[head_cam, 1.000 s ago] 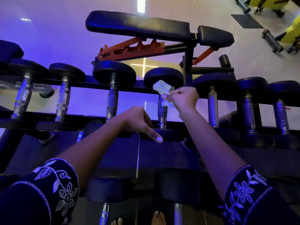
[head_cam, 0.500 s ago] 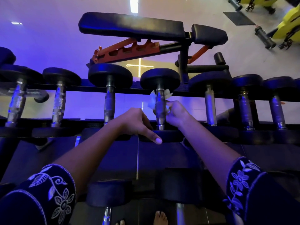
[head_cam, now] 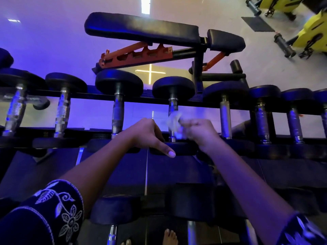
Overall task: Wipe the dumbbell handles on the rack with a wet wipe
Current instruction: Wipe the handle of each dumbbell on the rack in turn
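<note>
While the left hand (head_cam: 146,133) hooks the black rubber dumbbell (head_cam: 173,87) steady, the right hand (head_cam: 200,133) clamps its fingers, crumpled white wet wipe (head_cam: 174,121) inside, round the steel handle (head_cam: 173,104).

It's a gym, no doubt: a rack (head_cam: 145,99) of black-headed dumbbells (head_cam: 119,82) stretches out to both sides of the left hand (head_cam: 145,133) and right hand (head_cam: 201,133), an adjustable weight bench (head_cam: 141,30) beyond them, yellow machines (head_cam: 311,38) far off right, violet lighting throughout.

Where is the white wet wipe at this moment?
Head view, centre: the right hand holds the blurred white wet wipe against a silver dumbbell handle, just right of the left hand.
</note>
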`<state>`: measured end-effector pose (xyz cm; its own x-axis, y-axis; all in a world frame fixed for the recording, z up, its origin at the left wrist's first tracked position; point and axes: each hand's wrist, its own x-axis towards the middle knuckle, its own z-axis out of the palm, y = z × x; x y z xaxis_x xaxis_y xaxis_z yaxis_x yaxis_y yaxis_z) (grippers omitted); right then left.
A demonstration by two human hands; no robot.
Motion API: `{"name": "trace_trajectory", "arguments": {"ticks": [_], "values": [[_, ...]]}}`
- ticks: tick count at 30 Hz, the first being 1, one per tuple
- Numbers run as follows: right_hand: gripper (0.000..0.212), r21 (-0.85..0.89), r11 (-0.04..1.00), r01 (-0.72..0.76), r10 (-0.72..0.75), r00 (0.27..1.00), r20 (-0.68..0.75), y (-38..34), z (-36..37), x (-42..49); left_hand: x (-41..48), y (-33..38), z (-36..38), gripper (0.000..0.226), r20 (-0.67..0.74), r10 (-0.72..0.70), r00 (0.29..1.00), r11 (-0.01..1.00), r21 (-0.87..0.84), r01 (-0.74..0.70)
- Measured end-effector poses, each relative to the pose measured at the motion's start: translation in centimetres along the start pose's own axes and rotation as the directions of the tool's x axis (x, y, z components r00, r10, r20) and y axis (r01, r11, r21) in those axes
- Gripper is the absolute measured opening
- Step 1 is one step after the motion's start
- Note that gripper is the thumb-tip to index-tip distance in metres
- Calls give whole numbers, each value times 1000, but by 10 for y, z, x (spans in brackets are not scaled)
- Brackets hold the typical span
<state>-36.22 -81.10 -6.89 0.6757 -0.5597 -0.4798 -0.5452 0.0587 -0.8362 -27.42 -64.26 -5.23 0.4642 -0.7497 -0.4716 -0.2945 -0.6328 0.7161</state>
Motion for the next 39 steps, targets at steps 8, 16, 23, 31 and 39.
{"name": "trace_trajectory", "arguments": {"ticks": [8, 16, 23, 31, 39], "values": [[13, -293, 920, 261, -333, 914, -232, -43, 21, 21, -2, 2, 2, 50, -4, -25, 1000, 999, -37, 25], [7, -608, 721, 332, -498, 859, -122, -11, 29, -3, 3, 1, 0, 44, 13, -20, 1000, 999, -35, 20], [6, -623, 702, 345, -518, 848, -113, -41, 35, 10, 2, 2, 0, 47, 18, -21, 1000, 999, -46, 22], [5, -639, 681, 359, -536, 839, -100, -35, 31, 12, 4, -2, 1, 51, 26, -3, 1000, 999, -36, 4], [6, -710, 621, 332, -543, 835, -84, -23, 37, -6, 4, -3, 1, 47, 14, 1, 1000, 998, -62, 0]]}}
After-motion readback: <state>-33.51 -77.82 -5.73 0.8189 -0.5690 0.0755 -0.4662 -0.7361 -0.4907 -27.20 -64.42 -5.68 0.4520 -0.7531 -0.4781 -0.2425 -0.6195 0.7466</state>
